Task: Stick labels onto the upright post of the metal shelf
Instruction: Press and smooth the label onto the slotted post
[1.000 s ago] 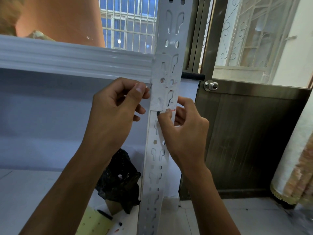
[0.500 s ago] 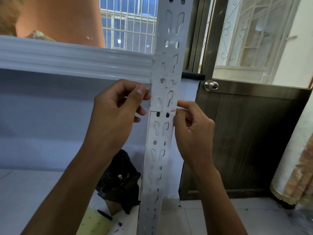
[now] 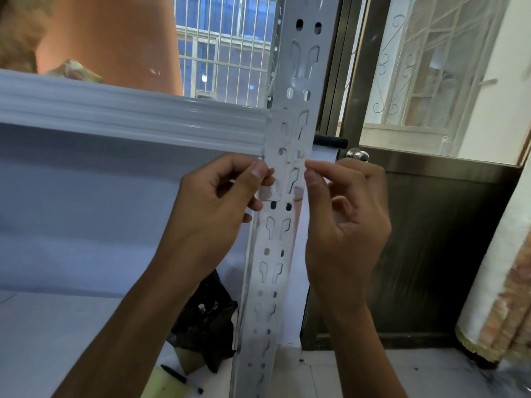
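Two hands meet at the upright post, a pale grey metal strip punched with keyhole slots and round holes that runs top to bottom through the middle of the view. One translucent label lies over the post's front where the shelf beam joins it from the left. The slots show through the label, and small red marks sit near its middle and at its lower right corner. Left of the post, the left hand has a narrow grip, thumb and forefinger pinching the label's left edge. Right of the post, the right hand also has a narrow grip, thumb and forefinger tips pinched at the label's right edge, the other fingers loosely curled.

Left of the post's foot, a black plastic bag sits on the floor, partly hidden by the left forearm, with a yellow pad and a black marker in front of it. Right of the post, a round door knob shows just above the right hand's knuckles, on a dark metal door.

Half a second ago the right hand pinched at the label's lower right corner; now it is higher up the post's right edge. A second ago its thumb pressed the post's front below the label. The left hand has stayed put.
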